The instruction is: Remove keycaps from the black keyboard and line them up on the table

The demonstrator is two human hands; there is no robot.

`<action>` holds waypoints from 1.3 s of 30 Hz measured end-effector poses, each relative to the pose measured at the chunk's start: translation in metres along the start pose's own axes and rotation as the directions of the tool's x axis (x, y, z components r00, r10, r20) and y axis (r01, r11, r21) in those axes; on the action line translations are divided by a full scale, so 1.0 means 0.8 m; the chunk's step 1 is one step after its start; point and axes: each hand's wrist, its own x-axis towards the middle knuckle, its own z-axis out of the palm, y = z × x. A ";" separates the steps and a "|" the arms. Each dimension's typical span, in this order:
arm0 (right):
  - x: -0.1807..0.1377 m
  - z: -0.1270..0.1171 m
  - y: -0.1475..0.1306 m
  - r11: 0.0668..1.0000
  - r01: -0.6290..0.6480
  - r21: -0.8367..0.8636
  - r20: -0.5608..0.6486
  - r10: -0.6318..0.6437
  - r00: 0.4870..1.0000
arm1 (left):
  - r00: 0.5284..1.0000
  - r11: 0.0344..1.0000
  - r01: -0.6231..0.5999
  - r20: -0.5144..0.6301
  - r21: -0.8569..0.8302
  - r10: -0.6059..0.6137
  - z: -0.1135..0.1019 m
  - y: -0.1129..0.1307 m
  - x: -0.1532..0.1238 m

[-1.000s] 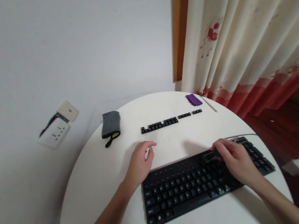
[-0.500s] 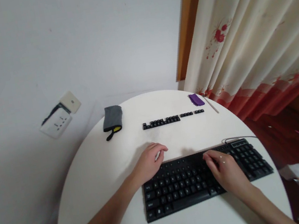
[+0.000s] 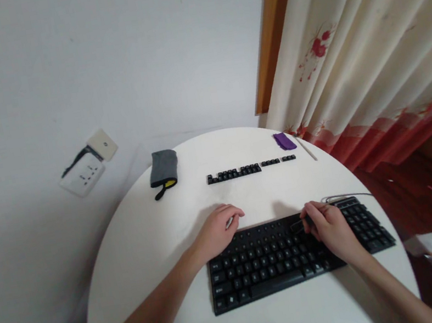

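We see a black keyboard (image 3: 290,251) and a row of black keycaps (image 3: 251,168) on a white table (image 3: 140,253), a grey pouch (image 3: 162,168) with a yellow edge, a purple cloth (image 3: 284,141), and a cream curtain (image 3: 367,46) patterned with red flowers and a red hem.

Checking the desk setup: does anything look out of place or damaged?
Yes. A row of loose keycaps lies on the table, apart from the keyboard. The wall socket hangs askew, its plate seemingly pulled off the wall.
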 end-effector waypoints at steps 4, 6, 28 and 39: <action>0.016 -0.002 -0.026 0.998 0.004 0.068 0.020 -0.005 1.000 | 1.000 1.000 -0.004 0.008 -0.001 0.004 -0.001 0.003 0.000; 0.026 0.005 -0.045 0.994 0.057 0.089 0.023 -0.059 0.998 | 1.000 1.000 -0.007 0.002 -0.002 0.007 -0.003 0.006 -0.001; 0.028 0.087 -0.035 0.919 0.349 0.181 0.291 -0.389 0.874 | 0.964 0.753 0.244 0.068 -0.611 -0.258 0.000 0.021 -0.002; 0.015 0.097 -0.033 0.880 0.463 0.107 0.243 -0.474 0.846 | 0.966 0.771 0.254 0.114 -0.584 -0.232 0.002 0.025 -0.005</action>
